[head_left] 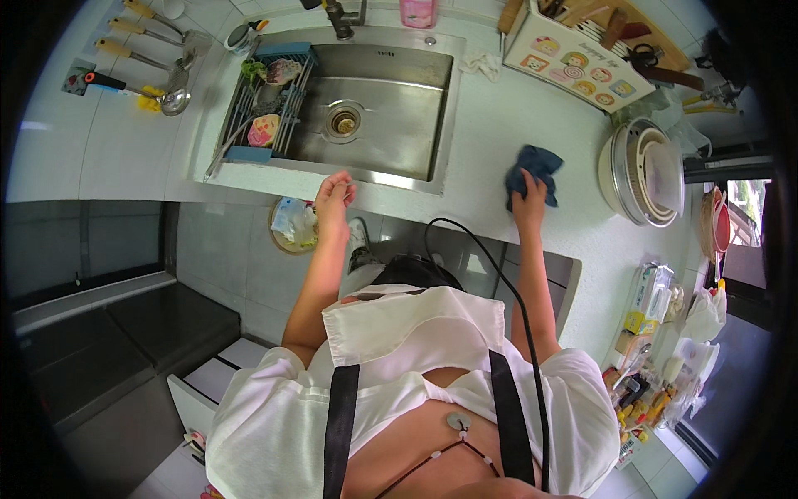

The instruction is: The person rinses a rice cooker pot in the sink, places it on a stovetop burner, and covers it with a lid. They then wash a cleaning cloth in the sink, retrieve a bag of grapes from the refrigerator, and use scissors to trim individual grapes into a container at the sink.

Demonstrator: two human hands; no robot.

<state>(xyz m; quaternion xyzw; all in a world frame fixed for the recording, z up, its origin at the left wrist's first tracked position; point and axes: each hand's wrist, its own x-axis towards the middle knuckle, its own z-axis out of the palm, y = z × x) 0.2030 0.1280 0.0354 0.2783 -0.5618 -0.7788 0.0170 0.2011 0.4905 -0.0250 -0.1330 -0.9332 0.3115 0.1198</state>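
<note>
A crumpled dark blue cloth lies bunched on the pale countertop, to the right of the sink. My right hand grips its near side, pressing it on the counter. In front of the sink's near edge hovers my left hand, its fingers loosely curled together and nothing visible in them. The stainless steel sink holds no dishes, and its round drain shows in the basin. A dish rack with blue ends spans the sink's left side, bearing scrubbing pads and some greens.
Stacked bowls and colanders stand at the right. Behind them sits a white utensil holder with knives and scissors. A white rag lies by the faucet side of the sink. A black cable hangs before me. Below left is a bin.
</note>
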